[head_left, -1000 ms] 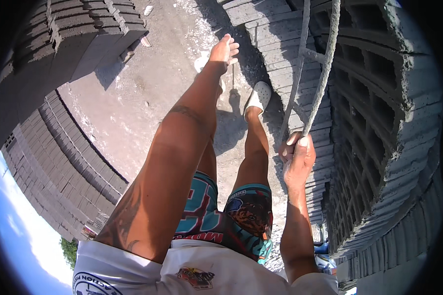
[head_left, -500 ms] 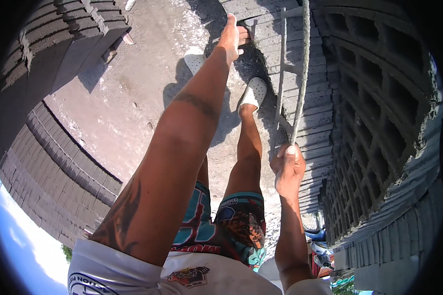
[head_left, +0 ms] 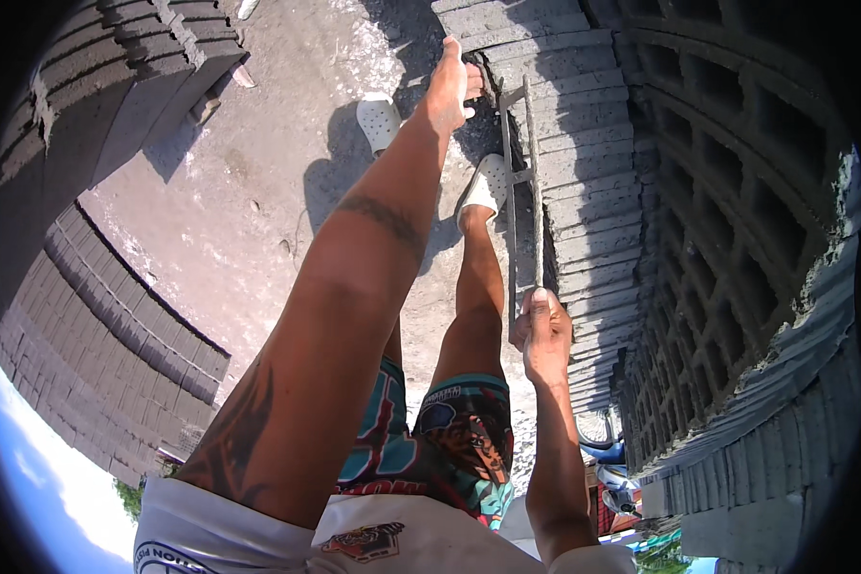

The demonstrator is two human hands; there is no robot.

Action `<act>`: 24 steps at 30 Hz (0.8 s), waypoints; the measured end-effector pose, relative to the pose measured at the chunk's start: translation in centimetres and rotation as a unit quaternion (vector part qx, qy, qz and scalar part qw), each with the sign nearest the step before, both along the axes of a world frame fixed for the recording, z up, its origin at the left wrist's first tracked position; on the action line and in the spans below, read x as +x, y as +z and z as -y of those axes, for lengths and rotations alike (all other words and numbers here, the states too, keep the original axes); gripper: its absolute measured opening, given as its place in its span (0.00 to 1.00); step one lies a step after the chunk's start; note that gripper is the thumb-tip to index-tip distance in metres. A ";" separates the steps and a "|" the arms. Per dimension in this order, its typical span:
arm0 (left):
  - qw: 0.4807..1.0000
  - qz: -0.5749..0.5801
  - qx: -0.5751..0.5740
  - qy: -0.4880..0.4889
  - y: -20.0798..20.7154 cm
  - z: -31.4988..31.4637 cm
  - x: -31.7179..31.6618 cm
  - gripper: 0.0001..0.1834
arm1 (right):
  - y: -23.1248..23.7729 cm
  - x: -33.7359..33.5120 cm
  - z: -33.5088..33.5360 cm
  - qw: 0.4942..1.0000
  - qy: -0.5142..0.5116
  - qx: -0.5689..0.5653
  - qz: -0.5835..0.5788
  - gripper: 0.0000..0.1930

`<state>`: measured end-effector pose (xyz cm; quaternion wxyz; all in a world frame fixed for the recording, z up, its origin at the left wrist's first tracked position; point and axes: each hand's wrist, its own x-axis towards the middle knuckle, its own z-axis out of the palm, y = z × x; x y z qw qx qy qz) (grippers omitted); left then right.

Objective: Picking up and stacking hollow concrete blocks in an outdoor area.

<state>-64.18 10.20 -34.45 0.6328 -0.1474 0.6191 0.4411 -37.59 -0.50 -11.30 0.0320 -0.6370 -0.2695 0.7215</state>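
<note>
My right hand [head_left: 544,335] is closed around the near end of a narrow ladder-like frame [head_left: 534,177], two long grey bars joined by short crosspieces. The frame points away from me along the left edge of a stack of grey concrete blocks [head_left: 593,191]. My left hand [head_left: 452,84] reaches far forward at the left side of that stack, its thumb stretched out and fingers apart. Its fingertips point toward the blocks; whether they touch them I cannot tell. Nothing shows in that hand.
A wall of hollow blocks [head_left: 737,210] rises on the right. More stacked blocks stand at the upper left [head_left: 96,86] and lower left [head_left: 115,335]. My feet, in white clogs [head_left: 485,182], stand on dusty ground [head_left: 230,210]. Behind on the right is a parked motorcycle [head_left: 622,488].
My right hand has moved a little left with the ladder-like frame. The frame has swung left and away from above the blocks to their left edge. My left hand has barely moved.
</note>
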 end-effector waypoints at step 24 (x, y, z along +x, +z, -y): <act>0.988 0.001 0.005 0.154 -1.0 -2.2 -10.0 0.32 | -2.5 -7.8 -1.5 0.994 0.087 0.064 0.006 0.18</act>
